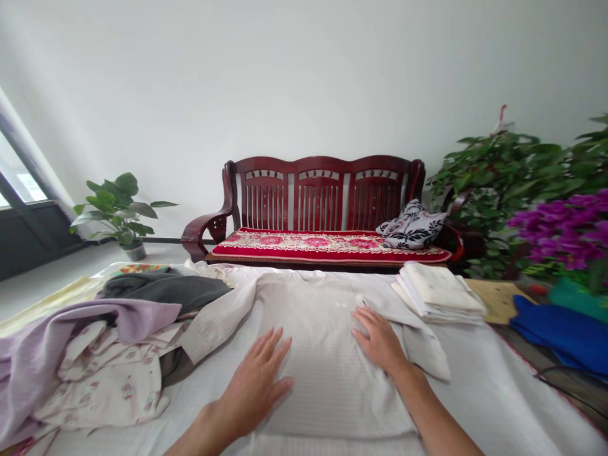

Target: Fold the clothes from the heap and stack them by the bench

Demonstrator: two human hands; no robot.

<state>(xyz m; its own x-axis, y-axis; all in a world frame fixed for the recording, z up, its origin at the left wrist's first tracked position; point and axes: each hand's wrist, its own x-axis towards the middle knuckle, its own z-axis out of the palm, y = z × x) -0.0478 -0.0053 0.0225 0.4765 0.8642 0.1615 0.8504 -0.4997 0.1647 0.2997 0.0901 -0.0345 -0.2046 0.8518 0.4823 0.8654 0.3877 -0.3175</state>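
A pale grey, finely striped long-sleeved shirt (pixel 323 380) lies spread out on the white cloth (pixel 494 405) that covers the table, its neckline at the far side. Its left-hand sleeve stretches out toward a heap of clothes, while the right-hand sleeve bends down along the body. My left hand (pixel 256 380) is over the shirt's left side, fingers apart and holding nothing; whether it touches the fabric I cannot tell. On the shirt's upper right, close to the shoulder, rests my right hand (pixel 380 339), flat with its fingers stretched out.
Left of the shirt are a lilac garment (pixel 90 323), a patterned pale garment (pixel 114 386) and a dark grey garment (pixel 166 288). A folded white stack (pixel 441 291) sits at the back right, near a blue cloth (pixel 560 335) and purple flowers (pixel 565 228). Beyond stands a wooden bench (pixel 318 196).
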